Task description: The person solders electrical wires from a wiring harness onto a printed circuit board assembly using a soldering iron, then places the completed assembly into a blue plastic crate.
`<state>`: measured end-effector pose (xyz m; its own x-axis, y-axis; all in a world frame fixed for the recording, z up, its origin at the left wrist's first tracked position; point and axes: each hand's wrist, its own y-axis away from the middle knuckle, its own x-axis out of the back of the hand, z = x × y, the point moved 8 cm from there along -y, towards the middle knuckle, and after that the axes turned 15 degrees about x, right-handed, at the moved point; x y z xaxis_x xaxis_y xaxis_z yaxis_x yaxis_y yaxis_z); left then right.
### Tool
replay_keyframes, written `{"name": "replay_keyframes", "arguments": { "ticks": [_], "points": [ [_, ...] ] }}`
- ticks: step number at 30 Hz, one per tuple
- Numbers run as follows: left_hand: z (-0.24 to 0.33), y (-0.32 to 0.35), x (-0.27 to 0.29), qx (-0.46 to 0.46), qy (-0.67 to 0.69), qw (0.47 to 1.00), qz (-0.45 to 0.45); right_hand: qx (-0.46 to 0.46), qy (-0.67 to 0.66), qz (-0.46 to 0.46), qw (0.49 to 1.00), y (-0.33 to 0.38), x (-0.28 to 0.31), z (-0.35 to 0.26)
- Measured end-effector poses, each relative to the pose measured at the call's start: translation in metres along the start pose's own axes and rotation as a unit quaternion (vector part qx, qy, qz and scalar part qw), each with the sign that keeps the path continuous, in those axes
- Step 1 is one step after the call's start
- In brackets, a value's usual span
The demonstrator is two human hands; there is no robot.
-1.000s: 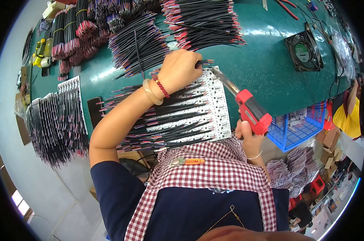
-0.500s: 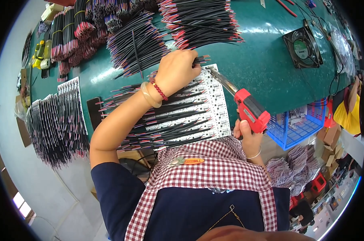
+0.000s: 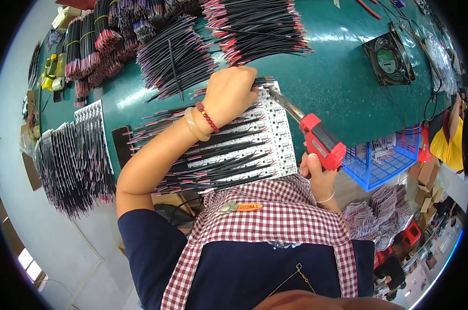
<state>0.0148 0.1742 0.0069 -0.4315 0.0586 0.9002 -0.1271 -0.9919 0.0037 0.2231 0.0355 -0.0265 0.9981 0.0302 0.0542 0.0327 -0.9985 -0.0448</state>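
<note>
I look down on a dark green work table [image 3: 337,77] that fills the upper half of the frame, its edges bowed by the lens. At the centre lies a white panel of perforated circuit strips [image 3: 254,147] with thin black-and-red wire leads [image 3: 213,170] laid across it in rows. My left hand [image 3: 231,93] rests curled on the panel's upper edge, fingertips pressed together on a wire end, a pale bangle and a red bead bracelet on the wrist. My right hand [image 3: 319,173], at centre right just off the table's near edge, is closed around the red pistol-grip soldering iron [image 3: 322,142], whose metal barrel slants up-left so the tip meets the panel right beside the left fingers. Heaps of bundled black-and-red wires [image 3: 254,26] cover the top of the table, and more finished strips [image 3: 73,155] fan out at the left edge. A black square cooling fan [image 3: 389,51] sits at upper right. Below the table at right hangs a blue wire basket [image 3: 379,160], with a pale floor at lower left.
</note>
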Motion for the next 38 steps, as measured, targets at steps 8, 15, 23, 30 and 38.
{"name": "replay_keyframes", "arguments": {
  "ticks": [8,15,23,30,38],
  "points": [
    [0.001,0.001,0.001,0.004,-0.007,1.0,-0.003,0.007,0.019,0.008,1.0,0.002,0.006,0.01],
    [0.004,0.003,0.002,-0.004,-0.018,1.0,0.001,0.014,-0.032,0.014,0.999,0.007,0.005,-0.009],
    [-0.002,0.006,-0.001,0.003,0.01,0.998,-0.065,0.023,-0.046,0.046,0.998,0.018,0.025,-0.006],
    [0.013,0.017,0.063,-0.058,0.18,0.976,0.105,0.025,-0.06,0.036,0.997,0.023,0.027,-0.003],
    [0.005,0.018,0.001,-0.031,0.115,0.991,-0.062,-0.016,-0.091,0.032,0.995,0.028,0.018,0.004]
  ]
}}
